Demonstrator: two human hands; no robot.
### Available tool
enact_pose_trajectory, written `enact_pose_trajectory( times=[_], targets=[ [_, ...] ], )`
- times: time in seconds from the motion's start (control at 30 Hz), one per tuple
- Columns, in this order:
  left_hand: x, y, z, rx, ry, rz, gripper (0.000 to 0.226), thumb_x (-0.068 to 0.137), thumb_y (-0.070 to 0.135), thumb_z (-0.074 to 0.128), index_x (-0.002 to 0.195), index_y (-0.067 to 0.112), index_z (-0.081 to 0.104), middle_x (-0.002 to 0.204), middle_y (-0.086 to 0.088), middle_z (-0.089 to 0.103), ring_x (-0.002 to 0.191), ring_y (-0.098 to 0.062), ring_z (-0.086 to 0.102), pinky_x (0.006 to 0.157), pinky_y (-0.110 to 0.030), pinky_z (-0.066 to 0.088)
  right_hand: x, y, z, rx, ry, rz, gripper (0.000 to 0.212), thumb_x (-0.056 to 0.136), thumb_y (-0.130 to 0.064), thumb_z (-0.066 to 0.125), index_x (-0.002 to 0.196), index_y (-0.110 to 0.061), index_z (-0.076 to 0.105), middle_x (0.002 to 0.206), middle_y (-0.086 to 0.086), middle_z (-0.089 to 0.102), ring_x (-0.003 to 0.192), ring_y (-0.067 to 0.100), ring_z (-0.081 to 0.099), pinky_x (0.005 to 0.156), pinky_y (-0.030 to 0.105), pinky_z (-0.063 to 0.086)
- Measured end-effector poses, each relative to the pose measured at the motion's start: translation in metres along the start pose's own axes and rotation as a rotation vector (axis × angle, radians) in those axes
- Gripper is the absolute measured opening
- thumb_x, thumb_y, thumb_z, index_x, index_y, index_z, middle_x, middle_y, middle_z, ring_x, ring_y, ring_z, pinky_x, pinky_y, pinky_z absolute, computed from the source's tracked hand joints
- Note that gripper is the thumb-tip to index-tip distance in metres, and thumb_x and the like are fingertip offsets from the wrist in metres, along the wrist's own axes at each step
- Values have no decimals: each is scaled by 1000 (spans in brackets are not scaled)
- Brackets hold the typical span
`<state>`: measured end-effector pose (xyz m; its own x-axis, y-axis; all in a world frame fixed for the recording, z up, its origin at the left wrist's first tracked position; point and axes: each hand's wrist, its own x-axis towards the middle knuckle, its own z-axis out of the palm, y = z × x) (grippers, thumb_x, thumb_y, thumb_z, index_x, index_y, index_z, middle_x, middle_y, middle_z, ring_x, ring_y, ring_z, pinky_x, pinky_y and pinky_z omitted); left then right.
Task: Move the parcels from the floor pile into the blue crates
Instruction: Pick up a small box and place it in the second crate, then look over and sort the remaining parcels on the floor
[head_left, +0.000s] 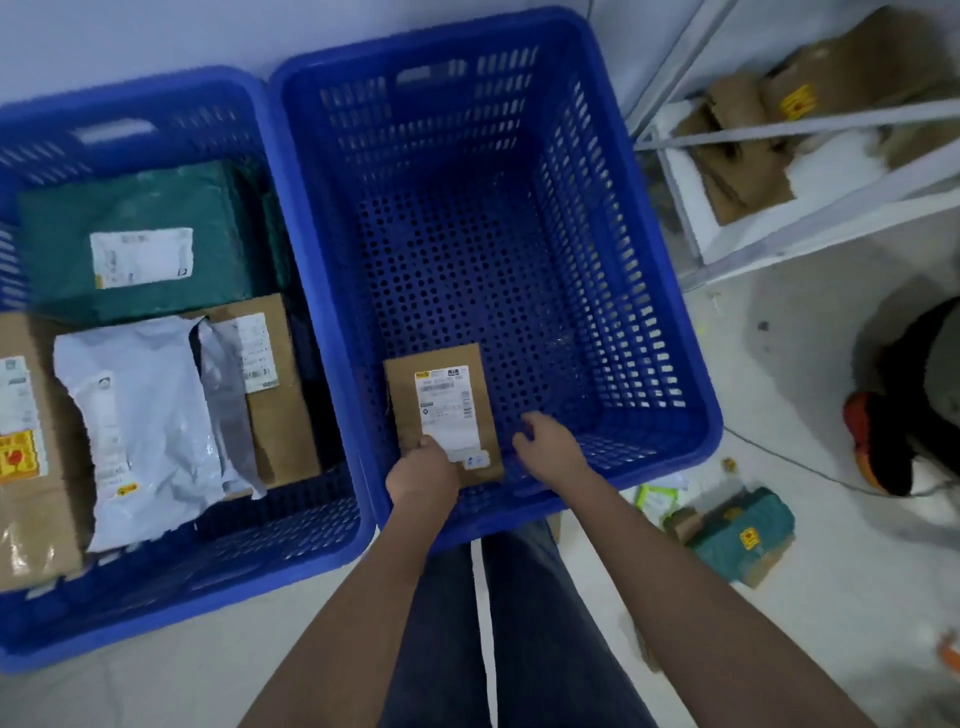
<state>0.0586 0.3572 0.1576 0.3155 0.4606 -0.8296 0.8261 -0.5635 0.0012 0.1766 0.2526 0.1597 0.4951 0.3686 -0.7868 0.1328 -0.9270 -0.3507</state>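
Observation:
Two blue crates stand side by side on the floor. The right crate (670, 332) holds only a small brown cardboard parcel (441, 384) with a white label, near its front left corner. My left hand (422, 475) grips that parcel's near edge. My right hand (550, 451) hovers just right of the parcel inside the crate, fingers loosely curled and holding nothing. The left crate (218, 587) holds several parcels: a green mailer (140, 208), a white mailer (140, 415) and brown boxes (280, 415).
A teal and brown parcel (740, 535) lies on the floor to the right of the crates, with small scraps nearby. A white shelf rack (779, 228) with cardboard packages stands at the back right. Another person's shoe (878, 441) is at the right edge.

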Motion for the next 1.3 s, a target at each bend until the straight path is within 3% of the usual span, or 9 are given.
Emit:
enact_pose_trajectory(
  times=[0.13, 0.27, 0.4, 0.6, 0.7, 0.8, 0.97, 1.13, 1.3],
  targets=[
    [-16, -12, -10, 15, 79, 203, 36, 98, 15, 37, 131, 1, 35, 112, -16, 63, 98, -30, 62, 72, -35, 48, -37, 24, -26, 247, 332, -69, 36, 95, -15, 46, 130, -12, 51, 129, 5, 55, 116, 21, 53, 95, 32, 43],
    [-31, -4, -16, -6, 119, 415, 33, 97, 20, 38, 127, 7, 39, 102, -14, 62, 87, -31, 60, 61, -33, 42, -86, 58, -30, 330, 757, -106, 26, 85, 1, 52, 108, -6, 63, 105, 8, 61, 98, 24, 54, 84, 29, 42],
    [-50, 24, -14, 3, 158, 559, 29, 98, 19, 38, 122, 8, 46, 109, -14, 59, 88, -30, 59, 66, -35, 45, -133, 111, -8, 462, 1013, 179, 20, 81, 4, 55, 100, -1, 61, 103, 14, 60, 99, 28, 52, 88, 33, 39],
    [-77, 76, 6, 36, 230, 812, 19, 97, 18, 42, 111, 10, 52, 112, -8, 59, 87, -28, 58, 68, -38, 46, -187, 202, 69, 952, 698, 756, 17, 89, -14, 50, 104, -6, 52, 95, 7, 54, 90, 27, 53, 76, 29, 38],
    [-91, 92, 30, 66, 236, 945, 15, 96, 18, 44, 106, 11, 54, 105, -5, 60, 72, -22, 55, 62, -35, 44, -213, 236, 125, 1024, 482, 883, 8, 88, -14, 50, 84, -7, 45, 78, 6, 46, 74, 22, 46, 72, 29, 34],
    [-101, 101, 68, 155, 186, 983, 14, 96, 18, 44, 104, 13, 55, 101, -1, 60, 72, -22, 57, 62, -38, 45, -237, 260, 170, 1067, 400, 976, 13, 88, -13, 49, 89, -2, 44, 67, 5, 45, 67, 23, 46, 69, 30, 36],
    [-113, 105, 148, 223, -36, 727, 14, 94, 14, 46, 99, 5, 56, 97, -10, 58, 89, -27, 57, 76, -37, 46, -275, 300, 211, 1176, 370, 999, 16, 87, -12, 49, 74, -6, 40, 61, 4, 41, 57, 17, 39, 64, 29, 33],
    [-132, 114, 221, 0, -143, 297, 29, 92, 5, 43, 63, 6, 49, 74, -16, 56, 77, -28, 52, 68, -33, 40, -308, 356, 228, 1318, 422, 988, 34, 85, -5, 45, 58, -15, 26, 55, 2, 28, 50, 15, 26, 50, 25, 22],
    [-161, 138, 271, 74, -212, 320, 26, 93, 7, 43, 68, 12, 50, 78, -13, 58, 82, -26, 56, 76, -36, 46, -330, 409, 234, 1451, 469, 1021, 27, 84, -5, 45, 62, -13, 32, 62, 5, 36, 56, 18, 31, 52, 27, 26]
  ],
)
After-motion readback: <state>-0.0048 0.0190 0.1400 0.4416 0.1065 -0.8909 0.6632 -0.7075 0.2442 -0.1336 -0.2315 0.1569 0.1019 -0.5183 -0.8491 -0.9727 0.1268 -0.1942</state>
